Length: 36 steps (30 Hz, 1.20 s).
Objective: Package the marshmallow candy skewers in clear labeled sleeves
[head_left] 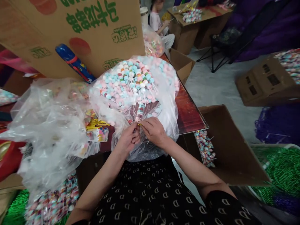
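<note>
Close together in front of my body, both hands work at the lower end of a clear-wrapped candy skewer (141, 110). My left hand (129, 136) is closed around the gathered wrapper and stick below the candy. With its fingertips pinched, my right hand (155, 130) grips a small yellow twist tie (139, 124) at the neck of the wrapper. Just beyond lies a heap of pastel candy skewers (131, 76) on white sticks, in a large clear plastic bag (167, 115). Left of my hands are a bundle of yellow twist ties (97, 124) and small printed cards (102, 135).
A large cardboard carton (100, 34) stands behind the heap, a blue pencil-shaped item (74, 63) before it. Crumpled plastic bags (53, 122) cover the table's left side. At right, an open box (234, 150) holds wrapped skewers. Farther back sits a person (157, 22) near a folding chair (226, 40).
</note>
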Tool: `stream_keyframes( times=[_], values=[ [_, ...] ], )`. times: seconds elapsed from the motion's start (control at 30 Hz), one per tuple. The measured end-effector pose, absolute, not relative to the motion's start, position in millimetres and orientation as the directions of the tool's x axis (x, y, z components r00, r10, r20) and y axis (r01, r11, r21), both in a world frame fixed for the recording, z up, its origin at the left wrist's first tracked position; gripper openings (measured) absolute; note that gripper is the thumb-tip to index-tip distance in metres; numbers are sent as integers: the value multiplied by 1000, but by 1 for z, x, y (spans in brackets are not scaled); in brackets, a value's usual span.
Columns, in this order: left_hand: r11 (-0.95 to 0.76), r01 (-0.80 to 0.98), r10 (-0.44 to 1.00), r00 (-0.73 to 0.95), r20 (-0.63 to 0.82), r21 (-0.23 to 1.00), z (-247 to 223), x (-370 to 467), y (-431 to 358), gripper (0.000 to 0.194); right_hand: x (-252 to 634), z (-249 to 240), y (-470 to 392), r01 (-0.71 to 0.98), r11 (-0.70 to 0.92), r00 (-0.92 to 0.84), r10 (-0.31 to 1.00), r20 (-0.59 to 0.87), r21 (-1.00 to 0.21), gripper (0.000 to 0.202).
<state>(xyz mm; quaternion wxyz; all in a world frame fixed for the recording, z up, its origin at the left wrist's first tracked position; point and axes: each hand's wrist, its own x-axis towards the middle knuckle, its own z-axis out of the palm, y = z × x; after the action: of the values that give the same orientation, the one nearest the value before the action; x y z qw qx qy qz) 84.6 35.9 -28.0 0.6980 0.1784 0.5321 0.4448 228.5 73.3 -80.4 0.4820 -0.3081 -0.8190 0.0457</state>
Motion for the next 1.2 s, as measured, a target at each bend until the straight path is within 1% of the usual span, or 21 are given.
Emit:
stream_keyframes(
  times=[0.13, 0.23, 0.33, 0.43, 0.5, 0.53, 0.57, 0.6, 0.67, 0.7, 0.73, 0.77, 0.83, 0.87, 0.93, 1.0, 1.07, 1.1, 1.13, 1.2],
  values=[
    [576, -443, 788, 75, -612, 687, -22, 84, 41, 42, 230, -77, 83, 523, 828, -427, 459, 779, -202, 18],
    [609, -432, 764, 93, -639, 665, -16, 83, 43, 44, 232, -74, 89, 521, 846, -487, 404, 774, -113, 16],
    [600, -382, 782, 91, -617, 703, -16, 81, 44, 39, 233, -70, 95, 510, 854, -554, 415, 722, -99, 21],
    [534, -253, 840, 52, -540, 807, -21, 80, 41, 24, 232, -68, 98, 508, 848, -570, 463, 679, -152, 26],
    [442, -59, 896, -27, -444, 895, -25, 78, 38, 17, 230, -67, 97, 499, 830, -532, 521, 668, -250, 26],
    [378, 80, 925, -65, -374, 922, -27, 77, 37, 16, 228, -66, 96, 489, 806, -497, 571, 654, -332, 24],
    [307, 233, 952, -85, -295, 923, -28, 76, 35, 14, 226, -66, 93, 472, 766, -453, 635, 626, -437, 22],
    [235, 378, 972, -85, -219, 896, -29, 74, 34, 13, 223, -65, 90, 443, 703, -401, 710, 579, -556, 19],
    [111, 578, 994, -54, -98, 808, -30, 70, 32, 13, 217, -61, 83, 338, 504, -294, 859, 420, -795, 13],
    [61, 627, 998, -39, -47, 777, -30, 69, 31, 14, 214, -58, 80, 256, 377, -248, 915, 317, -890, 14],
    [15, 647, 1000, -27, 2, 763, -31, 67, 31, 15, 211, -55, 77, 159, 245, -217, 954, 208, -957, 18],
    [-28, 643, 999, -16, 50, 766, -33, 66, 32, 17, 208, -52, 74, 56, 118, -205, 973, 104, -991, 24],
    [-103, 577, 992, -3, 128, 810, -38, 64, 33, 22, 202, -47, 70, -129, -85, -227, 973, -54, -988, 34],
    [-126, 517, 989, 4, 145, 846, -40, 63, 34, 24, 200, -44, 68, -202, -153, -248, 964, -101, -967, 37],
    [-132, 341, 990, 6, 139, 931, -43, 62, 36, 23, 197, -41, 65, -287, -230, -294, 945, -143, -930, 39],
    [-120, 109, 992, -18, 123, 987, -40, 60, 36, 24, 195, -40, 63, -309, -248, -309, 939, -149, -918, 38],
    [-155, -105, 986, -74, 148, 982, -28, 57, 31, 40, 195, -40, 65, -279, -222, -297, 945, -136, -934, 38],
    [-199, -169, 978, -105, 183, 965, -20, 55, 28, 45, 195, -40, 67, -252, -191, -278, 953, -118, -949, 38],
    [-247, -195, 967, -119, 227, 949, -12, 53, 23, 44, 195, -40, 70, -224, -144, -251, 964, -86, -964, 37],
    [-354, -162, 933, -126, 337, 921, 4, 50, 12, 27, 196, -36, 80, -155, 0, -186, 982, 29, -988, 31]
  ],
)
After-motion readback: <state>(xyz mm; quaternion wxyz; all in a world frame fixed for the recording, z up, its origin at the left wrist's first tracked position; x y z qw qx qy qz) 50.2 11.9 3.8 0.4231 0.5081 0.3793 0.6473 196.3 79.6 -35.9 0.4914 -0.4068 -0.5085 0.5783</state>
